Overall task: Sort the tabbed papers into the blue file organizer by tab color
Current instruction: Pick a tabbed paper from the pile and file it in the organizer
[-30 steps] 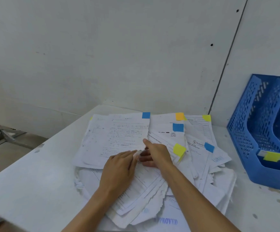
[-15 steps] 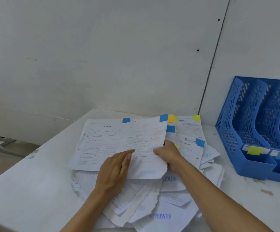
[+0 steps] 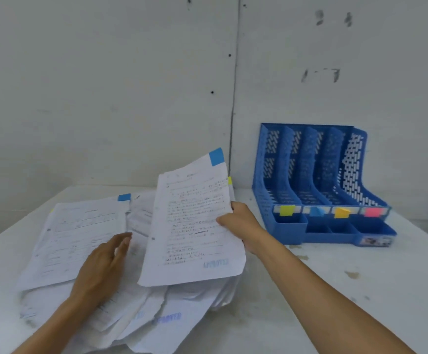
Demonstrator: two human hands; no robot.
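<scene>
My right hand pinches the right edge of a printed sheet with a blue tab at its top corner, lifted and tilted above the pile. My left hand rests with straight fingers on the heap of tabbed papers; the top sheet there carries another blue tab. The blue file organizer stands to the right against the wall, its slots labelled with yellow, blue, orange and pink tabs.
The white table carries some stains to the right of my right arm. The wall rises directly behind the pile and the organizer. The table's left edge runs diagonally at the far left.
My right hand has lifted the blue-tabbed sheet off the pile and swung it up to the right. The view has turned right, bringing the whole organizer into sight.
</scene>
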